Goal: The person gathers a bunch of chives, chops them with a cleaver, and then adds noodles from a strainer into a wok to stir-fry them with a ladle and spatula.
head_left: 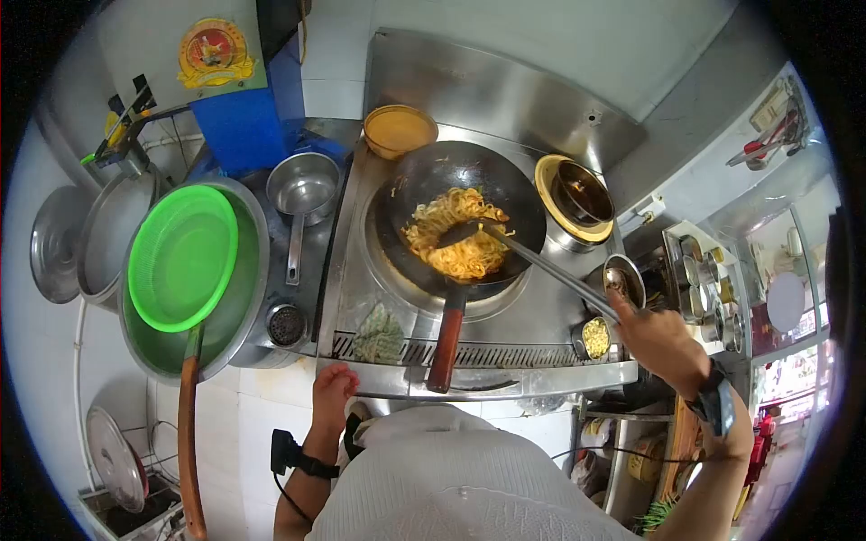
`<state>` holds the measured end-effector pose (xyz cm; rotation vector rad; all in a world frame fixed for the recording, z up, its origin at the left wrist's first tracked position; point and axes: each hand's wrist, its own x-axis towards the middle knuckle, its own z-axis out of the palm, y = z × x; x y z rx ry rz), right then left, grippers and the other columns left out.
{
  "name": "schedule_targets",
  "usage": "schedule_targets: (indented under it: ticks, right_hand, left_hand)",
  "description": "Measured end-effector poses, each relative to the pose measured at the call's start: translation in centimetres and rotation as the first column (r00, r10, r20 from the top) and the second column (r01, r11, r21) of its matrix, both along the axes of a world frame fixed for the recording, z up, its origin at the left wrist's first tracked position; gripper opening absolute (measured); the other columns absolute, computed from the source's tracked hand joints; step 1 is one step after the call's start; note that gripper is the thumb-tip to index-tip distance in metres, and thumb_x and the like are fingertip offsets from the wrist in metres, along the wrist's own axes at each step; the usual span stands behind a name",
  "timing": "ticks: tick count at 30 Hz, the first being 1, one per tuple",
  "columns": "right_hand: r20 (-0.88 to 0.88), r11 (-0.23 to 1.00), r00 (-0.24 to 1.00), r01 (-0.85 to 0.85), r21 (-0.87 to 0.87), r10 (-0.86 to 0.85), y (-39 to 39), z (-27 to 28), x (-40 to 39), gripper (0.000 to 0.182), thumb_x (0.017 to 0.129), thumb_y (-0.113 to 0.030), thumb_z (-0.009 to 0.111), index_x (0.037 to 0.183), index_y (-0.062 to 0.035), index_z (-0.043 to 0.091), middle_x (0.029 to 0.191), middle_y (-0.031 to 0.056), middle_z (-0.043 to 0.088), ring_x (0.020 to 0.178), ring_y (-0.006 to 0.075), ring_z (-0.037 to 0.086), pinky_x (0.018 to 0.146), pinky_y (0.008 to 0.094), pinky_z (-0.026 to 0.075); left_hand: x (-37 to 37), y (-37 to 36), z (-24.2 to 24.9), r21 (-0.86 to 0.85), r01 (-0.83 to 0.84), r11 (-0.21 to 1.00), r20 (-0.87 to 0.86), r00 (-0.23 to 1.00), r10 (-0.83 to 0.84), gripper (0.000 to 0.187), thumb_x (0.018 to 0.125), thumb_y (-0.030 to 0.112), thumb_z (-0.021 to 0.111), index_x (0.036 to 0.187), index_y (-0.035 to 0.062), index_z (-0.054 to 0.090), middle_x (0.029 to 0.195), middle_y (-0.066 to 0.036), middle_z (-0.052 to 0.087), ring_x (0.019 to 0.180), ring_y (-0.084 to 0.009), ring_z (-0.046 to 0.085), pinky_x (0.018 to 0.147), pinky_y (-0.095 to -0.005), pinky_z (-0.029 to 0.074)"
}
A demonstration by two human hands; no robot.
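Note:
My right hand (663, 347) is closed around the long metal handle of a wok spatula (559, 273). Its far end reaches into the noodles (465, 257) inside a dark wok (510, 180), where the head is partly hidden. The wok sits on the burner, its wooden handle (445, 343) pointing toward me. My left hand (334, 394) hangs by the stove's front edge with fingers curled in and nothing visible in them. A folded green-grey cloth (379, 335) lies on the stove just beyond it.
On the left, a green basket (180, 257) rests in a large metal basin (253, 270), near a saucepan (302, 189). An orange-brown bowl (400, 131) stands behind the wok. To the right are a dark pot (582, 194), a cup of chopped yellowish pieces (595, 338) and several seasoning containers (713, 298).

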<state>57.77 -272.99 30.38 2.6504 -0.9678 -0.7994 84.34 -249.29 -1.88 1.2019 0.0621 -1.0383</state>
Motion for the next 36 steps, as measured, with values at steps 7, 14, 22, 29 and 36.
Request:
schedule_targets:
  ticks: [7,14,22,29,36]
  right_hand:
    - [0.030,0.999,0.999,-0.016,-0.044,0.017,0.5,-0.1,-3.9,0.043,0.080,-0.017,0.045,0.120,-0.0061,0.035,0.058,0.0146,0.055,0.051,0.0331,0.056,0.045,0.0425,0.044]
    - [0.287,0.998,0.958,0.023,-0.065,-0.003,-7.1,-10.4,-3.8,0.041,0.083,-0.020,0.043,0.118,0.0007,0.035,0.065,0.0212,0.056,0.058,0.0336,0.058,0.052,0.0404,0.047]
    - [0.314,0.719,0.687,0.440,0.538,-0.655,-9.5,-12.7,-0.6,0.033,0.082,-0.013,0.040,0.109,0.0047,0.035,0.066,0.0202,0.055,0.046,0.0242,0.055,0.040,0.0349,0.043]
    - [-0.378,-0.396,0.125,-0.206,0.895,-0.917,-7.0,-17.1,4.2,0.022,0.076,-0.005,0.050,0.097,-0.0063,0.043,0.056,-0.0036,0.034,0.035,0.0030,0.030,0.028,0.0194,0.024]
    - [-0.096,-0.113,0.180,-0.087,0.990,-0.979,-4.5,-10.6,0.9,0.035,0.076,-0.002,0.046,0.110,-0.0035,0.039,0.055,-0.0004,0.036,0.033,0.0057,0.032,0.028,0.0213,0.026]
  left_hand:
    - [-0.1,-0.9,0.0,-0.010,0.046,0.999,0.029,0.999,-0.046,0.020,0.073,0.002,0.045,0.093,0.0029,0.050,0.077,-0.005,0.055,0.068,-0.0147,0.053,0.062,-0.0261,0.045]
    - [-1.0,-0.7,1.0,0.004,0.072,0.997,-0.005,0.997,-0.072,0.018,0.075,0.001,0.048,0.093,0.0050,0.051,0.079,-0.005,0.056,0.069,-0.0145,0.054,0.062,-0.0239,0.044]
    - [-0.1,1.6,1.2,0.009,-0.100,0.995,-0.020,0.995,0.100,0.015,0.075,0.001,0.049,0.089,0.0047,0.050,0.078,-0.006,0.056,0.069,-0.0158,0.055,0.061,-0.0254,0.047]
    - [-2.3,3.5,1.7,0.087,-0.170,0.982,-0.071,0.982,0.176,0.016,0.075,0.002,0.046,0.091,0.0044,0.049,0.077,-0.006,0.057,0.066,-0.0148,0.054,0.060,-0.0244,0.044]
    - [-0.9,3.4,0.6,-0.022,-0.175,0.984,-0.051,0.983,0.174,0.020,0.072,0.000,0.051,0.091,0.0027,0.049,0.077,-0.008,0.057,0.068,-0.0169,0.055,0.061,-0.0252,0.047]
